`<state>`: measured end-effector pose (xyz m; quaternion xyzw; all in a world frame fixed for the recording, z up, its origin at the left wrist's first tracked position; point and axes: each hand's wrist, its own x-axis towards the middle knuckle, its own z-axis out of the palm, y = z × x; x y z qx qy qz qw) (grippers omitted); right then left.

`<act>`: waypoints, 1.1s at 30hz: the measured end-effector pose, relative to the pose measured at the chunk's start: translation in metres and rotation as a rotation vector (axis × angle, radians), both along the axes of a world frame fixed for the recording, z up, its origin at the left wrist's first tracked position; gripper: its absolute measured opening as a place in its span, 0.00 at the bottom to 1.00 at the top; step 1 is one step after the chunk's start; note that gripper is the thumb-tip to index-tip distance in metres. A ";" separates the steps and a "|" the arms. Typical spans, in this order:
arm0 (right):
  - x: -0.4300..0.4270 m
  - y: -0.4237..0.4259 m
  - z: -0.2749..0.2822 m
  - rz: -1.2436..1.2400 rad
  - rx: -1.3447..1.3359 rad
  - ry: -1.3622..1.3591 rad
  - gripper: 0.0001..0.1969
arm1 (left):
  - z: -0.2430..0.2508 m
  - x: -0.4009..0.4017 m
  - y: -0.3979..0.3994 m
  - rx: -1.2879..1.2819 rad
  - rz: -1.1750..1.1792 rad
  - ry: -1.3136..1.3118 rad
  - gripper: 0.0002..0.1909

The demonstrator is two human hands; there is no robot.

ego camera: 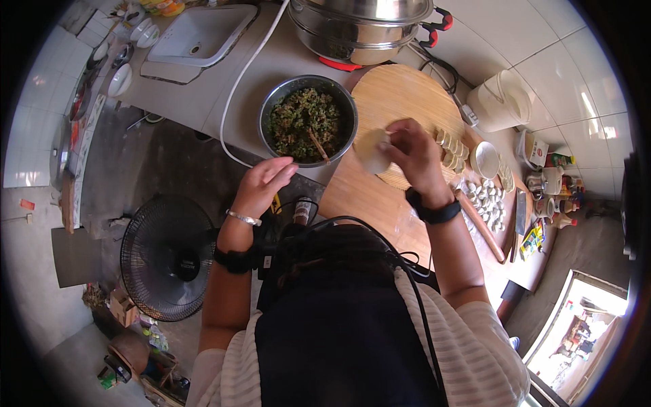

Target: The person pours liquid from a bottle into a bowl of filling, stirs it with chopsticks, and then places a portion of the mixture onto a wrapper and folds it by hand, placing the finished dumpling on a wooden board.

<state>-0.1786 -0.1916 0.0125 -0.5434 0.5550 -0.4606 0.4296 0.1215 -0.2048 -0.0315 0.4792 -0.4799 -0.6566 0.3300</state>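
Note:
My right hand (pixel 414 155) pinches the edge of a thin round dough wrapper (pixel 374 151) above a round slatted mat (pixel 407 96). My left hand (pixel 264 185) holds nothing, its fingers stretched out beside the near rim of a metal bowl (pixel 353 137). Chopped green filling (pixel 305 119) fills that bowl, and a wooden utensil (pixel 319 144) leans in it against the rim. To the right of my right hand, folded dumplings (pixel 450 147) stand in rows on the mat. Small floured dough pieces (pixel 485 203) lie in a heap on the wooden board (pixel 361 203).
A rolling pin (pixel 480 226) and a cleaver (pixel 520 219) lie right of the board's middle. Near them is a small white bowl (pixel 484 160). Behind stand a steel steamer (pixel 356 35) and a white bucket (pixel 501 102). A white cable (pixel 239 81) crosses the counter; a fan (pixel 168 257) stands left.

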 end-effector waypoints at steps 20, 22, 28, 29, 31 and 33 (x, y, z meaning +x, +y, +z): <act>0.085 -0.038 -0.063 0.462 -0.171 0.589 0.19 | -0.024 0.078 -0.026 0.186 0.381 0.663 0.23; 0.089 -0.050 -0.070 0.275 -0.246 0.552 0.10 | -0.029 0.081 -0.025 0.194 0.387 0.654 0.23; 0.068 -0.048 -0.027 -0.028 0.013 0.161 0.09 | -0.037 0.080 -0.030 0.246 0.347 0.677 0.23; 0.062 -0.048 -0.023 -0.048 0.009 0.126 0.10 | -0.036 0.077 -0.033 0.262 0.316 0.714 0.23; 0.056 -0.047 -0.014 -0.129 0.041 -0.045 0.12 | -0.037 0.066 -0.038 0.284 0.308 0.716 0.23; 0.052 -0.041 -0.003 -0.200 -0.012 -0.154 0.14 | -0.033 0.055 -0.046 0.302 0.299 0.717 0.24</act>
